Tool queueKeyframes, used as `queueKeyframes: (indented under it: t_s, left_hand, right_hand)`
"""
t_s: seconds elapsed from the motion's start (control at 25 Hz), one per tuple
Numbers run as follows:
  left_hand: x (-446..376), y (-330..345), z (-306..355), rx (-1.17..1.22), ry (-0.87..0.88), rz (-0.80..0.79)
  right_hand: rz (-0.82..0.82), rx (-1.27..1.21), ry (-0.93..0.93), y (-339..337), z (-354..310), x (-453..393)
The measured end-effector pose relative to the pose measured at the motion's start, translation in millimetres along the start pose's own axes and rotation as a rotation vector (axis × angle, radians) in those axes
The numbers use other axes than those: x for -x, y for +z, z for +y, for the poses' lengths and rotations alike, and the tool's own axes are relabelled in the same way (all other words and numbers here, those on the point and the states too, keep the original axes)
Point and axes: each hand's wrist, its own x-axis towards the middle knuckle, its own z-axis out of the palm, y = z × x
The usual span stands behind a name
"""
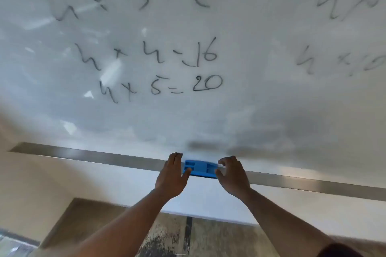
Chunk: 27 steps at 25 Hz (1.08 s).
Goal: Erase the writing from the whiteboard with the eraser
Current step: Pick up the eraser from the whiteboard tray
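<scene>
A blue eraser (200,168) lies on the metal tray (94,155) at the whiteboard's lower edge. My left hand (172,175) is at the eraser's left end, its thumb resting on the blue plastic. My right hand (232,175) is at the right end, fingers curled and spread, thumb touching the eraser's edge. Neither hand has lifted it. The whiteboard (261,48) carries dark multiplication sums: "4 x 3 = 12" at the top, "4 x 4 = 16" (150,54) and "4 x 5 = 20" (160,87) below, and more sums at the right edge (342,60).
A grey smudge (298,129) marks the board just above the tray at lower right. Below the tray is a pale wall, then a patterned brown floor (163,233). Window reflections glare on the board's left half.
</scene>
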Motion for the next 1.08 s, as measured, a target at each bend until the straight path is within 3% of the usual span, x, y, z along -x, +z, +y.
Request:
queueKeyframes:
  t_s: [0.16, 0.4, 0.68, 0.84, 0.96, 1.08]
  left_hand:
    - [-30, 25, -5, 0.140, -0.180, -0.078]
    - [-62, 55, -4, 0.368, -0.440, -0.101]
    - [-75, 55, -2, 0.691, -0.623, 0.025]
    - [-73, 42, 14, 0.918, -0.611, 0.086]
    - [-65, 25, 31, 1.075, -0.539, 0.174]
    - [-56, -4, 48, 1.114, -0.430, 0.320]
  right_hand:
    - [-0.204, -0.143, 0.178, 28, 11, -11]
    - [-0.363, -0.276, 0.236, 35, 18, -39]
    - [-0.384, -0.562, 0.364, 37, 22, -54]
    - [-0.379, -0.673, 0.396, 23, 17, -52]
    - [-0.429, -0.636, 0.262, 11, 3, -46]
    - [-0.350, -0.489, 0.061, -13, -24, -46]
